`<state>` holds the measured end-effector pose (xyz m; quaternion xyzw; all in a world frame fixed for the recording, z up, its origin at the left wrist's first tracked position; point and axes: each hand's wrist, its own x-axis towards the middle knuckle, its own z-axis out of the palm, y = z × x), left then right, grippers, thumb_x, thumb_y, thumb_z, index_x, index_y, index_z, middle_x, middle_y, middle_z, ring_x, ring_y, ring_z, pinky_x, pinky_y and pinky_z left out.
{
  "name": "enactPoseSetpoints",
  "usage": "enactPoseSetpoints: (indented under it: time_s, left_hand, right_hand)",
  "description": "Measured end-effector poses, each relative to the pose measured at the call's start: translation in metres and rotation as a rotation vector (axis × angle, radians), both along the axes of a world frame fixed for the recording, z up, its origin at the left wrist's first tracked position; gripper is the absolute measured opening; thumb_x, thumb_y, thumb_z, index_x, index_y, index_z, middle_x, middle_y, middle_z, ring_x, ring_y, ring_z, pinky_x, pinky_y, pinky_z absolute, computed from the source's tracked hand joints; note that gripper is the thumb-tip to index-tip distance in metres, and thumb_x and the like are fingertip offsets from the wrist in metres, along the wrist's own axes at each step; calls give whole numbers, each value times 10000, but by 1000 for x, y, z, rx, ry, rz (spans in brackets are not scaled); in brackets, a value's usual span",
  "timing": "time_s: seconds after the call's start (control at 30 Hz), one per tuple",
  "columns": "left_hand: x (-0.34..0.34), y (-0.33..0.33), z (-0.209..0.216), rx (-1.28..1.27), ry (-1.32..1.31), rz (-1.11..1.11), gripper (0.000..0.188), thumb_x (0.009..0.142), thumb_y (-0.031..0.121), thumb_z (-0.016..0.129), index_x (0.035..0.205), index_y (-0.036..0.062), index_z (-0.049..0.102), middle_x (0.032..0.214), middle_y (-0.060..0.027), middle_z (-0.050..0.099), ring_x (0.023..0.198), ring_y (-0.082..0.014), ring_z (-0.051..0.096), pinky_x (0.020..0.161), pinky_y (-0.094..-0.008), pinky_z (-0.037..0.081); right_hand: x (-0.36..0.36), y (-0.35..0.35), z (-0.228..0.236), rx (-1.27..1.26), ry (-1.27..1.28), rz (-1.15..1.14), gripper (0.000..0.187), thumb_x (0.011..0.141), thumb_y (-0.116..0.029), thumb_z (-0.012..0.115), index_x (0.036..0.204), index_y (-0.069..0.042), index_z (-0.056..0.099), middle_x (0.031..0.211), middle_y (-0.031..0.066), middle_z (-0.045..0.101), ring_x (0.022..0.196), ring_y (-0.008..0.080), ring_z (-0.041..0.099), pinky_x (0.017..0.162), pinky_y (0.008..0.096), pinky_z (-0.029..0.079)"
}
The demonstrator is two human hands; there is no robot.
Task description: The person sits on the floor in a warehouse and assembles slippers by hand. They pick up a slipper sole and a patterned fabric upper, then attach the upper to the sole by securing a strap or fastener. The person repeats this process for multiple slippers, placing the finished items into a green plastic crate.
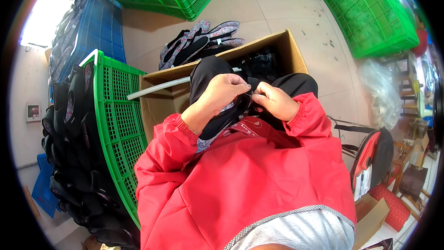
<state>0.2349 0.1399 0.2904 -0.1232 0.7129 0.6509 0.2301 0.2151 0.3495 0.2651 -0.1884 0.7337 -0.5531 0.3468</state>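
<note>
Over my lap, my left hand (225, 93) and my right hand (276, 102) face each other, fingertips nearly meeting. Thumb and forefinger are pinched together on each hand. Whatever sits between the fingertips is thin and dark, too small to make out. Below my left hand lies black fabric, with a patch of grey floral cloth (203, 145) showing beside my left wrist. A cardboard box (296, 51) stands open just beyond my knees, with dark items (259, 63) inside. Across its left part rests a pale tube (159, 87).
Black shoe-like pieces with floral lining (199, 44) are heaped behind the box. A green crate (121, 129) at left stands beside many black pieces (76, 157). More green crates (384, 23) and a blue crate (104, 23) stand farther off. A red-black bag (374, 157) is at right.
</note>
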Motion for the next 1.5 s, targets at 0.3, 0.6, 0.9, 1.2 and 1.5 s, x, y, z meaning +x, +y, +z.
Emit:
enactPoseSetpoints:
  time_s: [0.3, 0.6, 0.9, 1.2, 1.5]
  left_hand:
    - [-3, -1, -2, 14, -15, 14, 161, 866, 143, 688, 849, -14, 717, 704, -11, 618, 619, -79, 527, 541, -243, 414]
    - [-3, 0, 1, -3, -36, 8, 149, 892, 141, 688, 914, -5, 709, 739, 22, 608, 627, -44, 508, 544, -206, 396]
    - [-4, -1, -5, 20, -44, -3, 144, 906, 149, 685, 926, 7, 702, 752, 15, 613, 634, -53, 517, 564, -204, 416]
    - [-17, -6, 3, -58, 168, 167, 132, 919, 132, 674, 960, 7, 686, 828, 14, 632, 748, -69, 562, 697, -225, 474]
    - [-8, -18, 26, -394, 262, -139, 226, 833, 185, 713, 951, -6, 740, 745, -93, 692, 659, -142, 624, 652, -286, 504]
  right_hand:
    - [-2, -1, -5, -35, -61, -20, 214, 985, -214, 603, 972, -18, 517, 859, 70, 643, 738, 122, 617, 668, 287, 516]
    - [-2, -1, -14, -103, -166, -55, 188, 990, -197, 600, 976, -25, 525, 875, 44, 627, 762, 99, 602, 693, 270, 521]
    - [-3, -1, -14, -146, -193, -62, 178, 992, -197, 600, 968, -37, 527, 879, 26, 608, 758, 91, 580, 677, 258, 517]
    - [10, 2, -38, -349, -315, -133, 183, 1020, -225, 553, 942, -65, 510, 770, -2, 537, 671, 62, 490, 568, 208, 395]
    - [13, 4, -28, -383, -378, -142, 222, 1028, -288, 541, 990, -69, 526, 760, 2, 539, 631, 58, 453, 544, 202, 353]
